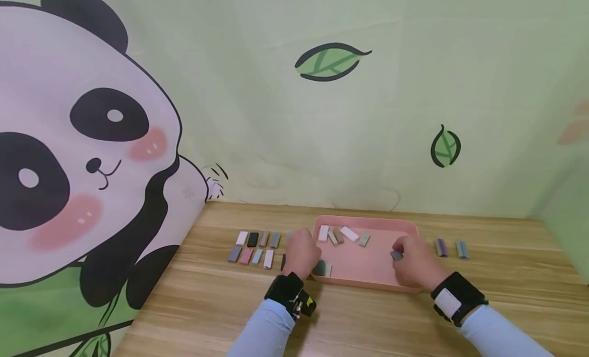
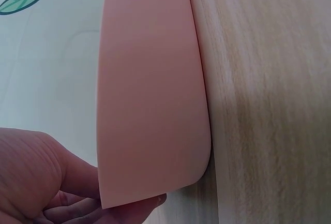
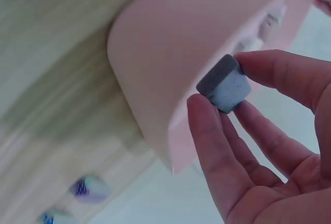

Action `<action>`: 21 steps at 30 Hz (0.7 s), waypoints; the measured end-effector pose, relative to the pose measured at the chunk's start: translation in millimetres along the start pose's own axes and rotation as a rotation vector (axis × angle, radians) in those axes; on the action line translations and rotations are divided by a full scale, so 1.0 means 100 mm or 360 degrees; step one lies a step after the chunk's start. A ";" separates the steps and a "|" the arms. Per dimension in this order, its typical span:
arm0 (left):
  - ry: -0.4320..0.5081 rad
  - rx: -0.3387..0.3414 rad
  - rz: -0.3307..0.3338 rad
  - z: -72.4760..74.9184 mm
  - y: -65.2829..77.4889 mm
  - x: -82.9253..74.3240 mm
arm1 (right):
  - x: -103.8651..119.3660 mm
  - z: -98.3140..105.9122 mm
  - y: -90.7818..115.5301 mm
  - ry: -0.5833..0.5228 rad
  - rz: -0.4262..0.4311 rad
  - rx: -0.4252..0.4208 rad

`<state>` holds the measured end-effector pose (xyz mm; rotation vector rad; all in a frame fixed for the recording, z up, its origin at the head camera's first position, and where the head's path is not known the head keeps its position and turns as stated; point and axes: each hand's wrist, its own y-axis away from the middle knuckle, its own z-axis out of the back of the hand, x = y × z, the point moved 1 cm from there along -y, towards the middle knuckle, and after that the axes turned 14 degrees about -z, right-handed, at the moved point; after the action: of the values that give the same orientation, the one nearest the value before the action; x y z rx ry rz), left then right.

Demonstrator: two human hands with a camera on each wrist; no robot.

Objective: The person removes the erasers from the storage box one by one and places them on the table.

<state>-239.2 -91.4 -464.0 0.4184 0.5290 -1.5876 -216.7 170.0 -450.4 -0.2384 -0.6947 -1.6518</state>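
A pink tray (image 1: 368,222) lies on the table with several small rectangular blocks in it, mostly white, beige and grey-green. My left hand (image 1: 302,254) is at its left end. In the left wrist view, thumb and fingers pinch the end of the tray's wall (image 2: 150,89). Over the right end, my right hand (image 1: 420,262) holds a small block (image 3: 226,87) between thumb and fingertips, dark grey on one side and speckled light blue-grey on the other. Next to the left hand, a dark block (image 1: 319,268) and a pale one (image 1: 328,270) sit in the tray's near left corner.
Left of the tray, several blocks stand in two rows, among them a pink one (image 1: 246,255) and a black one (image 1: 252,239); the left hand partly hides that group. To the right lie a purple block (image 1: 441,247) and a blue-green one (image 1: 462,249). A printed cloth (image 1: 257,116) hangs behind the table.
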 end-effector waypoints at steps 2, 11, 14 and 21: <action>-0.0023 -0.0010 -0.0024 -0.01 0.00 0.00 | -0.03 0.09 0.00 -0.0008 0.0005 -0.0045; -0.0082 -0.0021 -0.0082 -0.05 -0.01 0.02 | -0.30 0.59 -0.06 -0.0041 0.0118 -0.0470; -0.0047 -0.0005 -0.0059 -0.04 -0.01 0.02 | -0.47 0.73 -0.09 -0.0091 0.0086 -0.0550; -0.0006 0.0025 -0.0025 -0.04 -0.02 0.01 | -1.00 0.94 -0.20 -0.0086 0.0034 -0.0775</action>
<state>-241.9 -90.2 -467.4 0.4240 0.5186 -1.6080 -235.4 306.7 -433.5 -0.6369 -0.3170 -1.7802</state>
